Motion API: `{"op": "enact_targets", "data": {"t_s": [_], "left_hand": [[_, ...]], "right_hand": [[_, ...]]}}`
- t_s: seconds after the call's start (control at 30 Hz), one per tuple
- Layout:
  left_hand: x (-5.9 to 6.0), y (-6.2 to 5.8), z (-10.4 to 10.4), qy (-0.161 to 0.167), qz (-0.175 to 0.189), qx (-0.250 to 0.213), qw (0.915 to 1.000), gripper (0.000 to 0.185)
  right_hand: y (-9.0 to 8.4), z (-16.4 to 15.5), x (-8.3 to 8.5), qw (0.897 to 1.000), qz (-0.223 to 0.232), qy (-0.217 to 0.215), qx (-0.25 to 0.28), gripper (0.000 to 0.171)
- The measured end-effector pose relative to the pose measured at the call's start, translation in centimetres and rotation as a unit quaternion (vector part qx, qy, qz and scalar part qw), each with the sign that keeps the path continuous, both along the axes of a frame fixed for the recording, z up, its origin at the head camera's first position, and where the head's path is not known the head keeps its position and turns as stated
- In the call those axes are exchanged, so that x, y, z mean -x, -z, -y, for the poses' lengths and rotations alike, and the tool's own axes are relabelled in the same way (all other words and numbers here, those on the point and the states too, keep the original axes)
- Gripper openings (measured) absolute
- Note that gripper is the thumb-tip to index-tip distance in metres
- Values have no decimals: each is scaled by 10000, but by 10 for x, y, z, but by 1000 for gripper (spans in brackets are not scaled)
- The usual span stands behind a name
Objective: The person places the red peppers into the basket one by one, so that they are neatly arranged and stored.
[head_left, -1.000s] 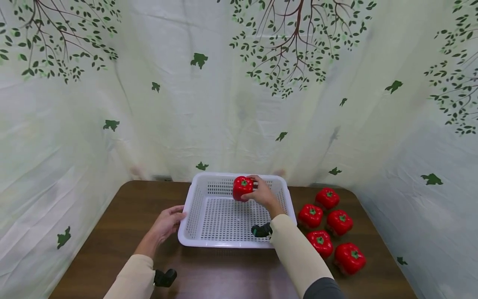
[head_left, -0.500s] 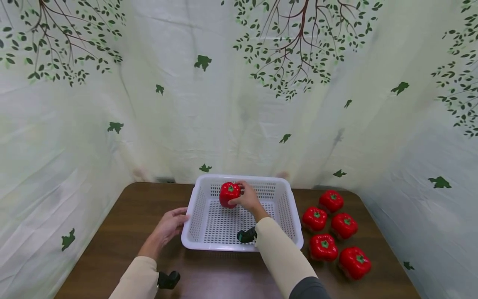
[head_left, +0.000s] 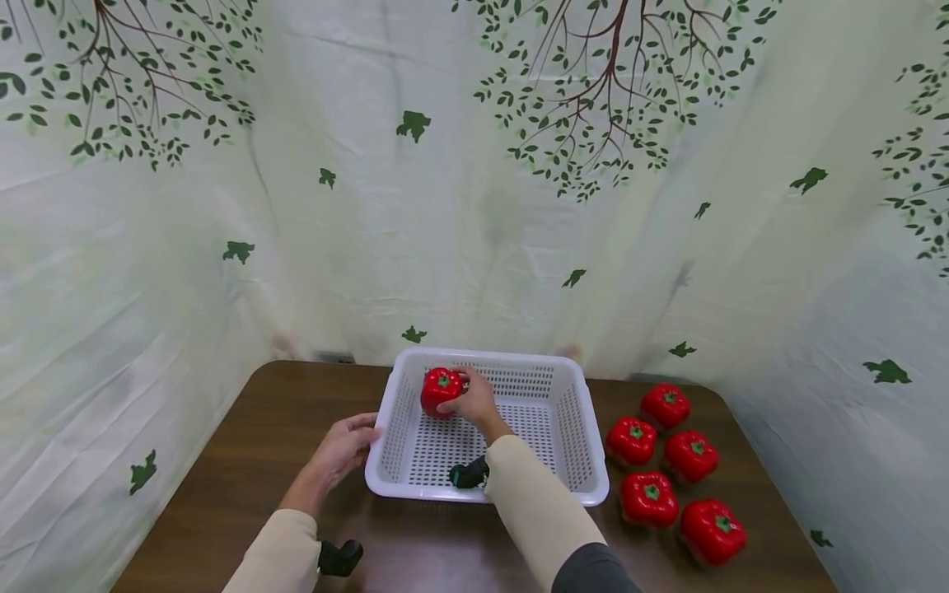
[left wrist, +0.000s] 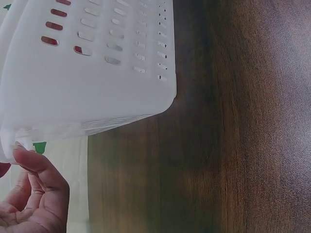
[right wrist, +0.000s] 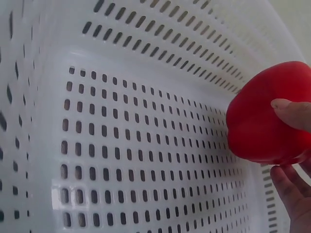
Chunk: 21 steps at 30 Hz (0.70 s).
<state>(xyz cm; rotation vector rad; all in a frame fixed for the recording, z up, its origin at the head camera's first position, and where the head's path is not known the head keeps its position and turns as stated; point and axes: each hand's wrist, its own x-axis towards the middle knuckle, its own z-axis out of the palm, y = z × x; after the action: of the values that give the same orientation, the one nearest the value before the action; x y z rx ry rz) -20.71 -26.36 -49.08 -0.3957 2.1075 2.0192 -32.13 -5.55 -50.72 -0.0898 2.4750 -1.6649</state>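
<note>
A white plastic basket [head_left: 544, 412] with slotted walls and floor stands on the table. My right hand [head_left: 474, 402] reaches into it and grips a red bell pepper [head_left: 439, 394] at the basket's left back part. In the right wrist view the thumb lies on the near side of the pepper [right wrist: 267, 116], with other fingers beneath it. My left hand [head_left: 347, 449] is at the basket's left side. The left wrist view shows that hand [left wrist: 41, 194] pinching the basket's rim between thumb and fingers.
Several more red bell peppers [head_left: 648, 499] stand on the brown wooden table [head_left: 296, 395], to the right of the basket. Behind the table hangs a pale curtain [head_left: 474, 247] with printed branches and leaves. A small black device [head_left: 341, 558] is strapped at the left wrist.
My right hand has carried the bell pepper leftward inside the basket, from its back middle to its left part. The left hand keeps its place at the rim. The head view has shifted slightly.
</note>
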Motion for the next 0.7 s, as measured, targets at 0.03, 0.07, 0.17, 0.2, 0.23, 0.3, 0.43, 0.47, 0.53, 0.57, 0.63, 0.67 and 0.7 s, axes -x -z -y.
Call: {"op": "enact_targets", "data": {"t_s": [0.03,0.07,0.17,0.2,0.23,0.3,0.43,0.47,0.53,0.57,0.63,0.67,0.7], "left_hand": [[0,0,0,21,7,1,10000,47],[1,0,0,22,26,1,10000,47],[2,-1,0,20,83,-3,10000,48],[2,-1,0,-6,109,4,9999,48],[3,-1,0,-35,124,11,9999,48],[4,-1,0,-43,123,12,9999,48],[4,1,0,-24,62,-71,10000,46],[4,2,0,-3,45,-79,10000,46],[3,3,1,-30,34,-98,9999,45],[3,2,1,-37,24,-113,9999,45],[3,2,1,-69,44,-74,9999,45],[3,2,1,-52,42,-75,9999,45],[3,2,1,-73,45,-87,9999,45]], "right_hand": [[1,2,0,10000,-40,5,-10,71],[1,3,0,10000,-53,3,-6,71],[2,6,1,10000,-52,-11,-15,72],[3,7,2,10000,-54,-21,-24,72],[3,8,2,10000,-38,-27,-12,72],[3,10,2,10000,-15,-30,-15,72],[4,13,2,10000,7,-29,11,72],[4,14,2,10000,19,-31,10,72],[5,17,2,10000,33,-31,22,72],[5,18,2,10000,40,-37,14,73],[6,20,3,10000,38,-58,-29,73],[6,22,3,10000,38,-68,-56,73],[7,23,4,9999,39,-77,-64,74]]}}
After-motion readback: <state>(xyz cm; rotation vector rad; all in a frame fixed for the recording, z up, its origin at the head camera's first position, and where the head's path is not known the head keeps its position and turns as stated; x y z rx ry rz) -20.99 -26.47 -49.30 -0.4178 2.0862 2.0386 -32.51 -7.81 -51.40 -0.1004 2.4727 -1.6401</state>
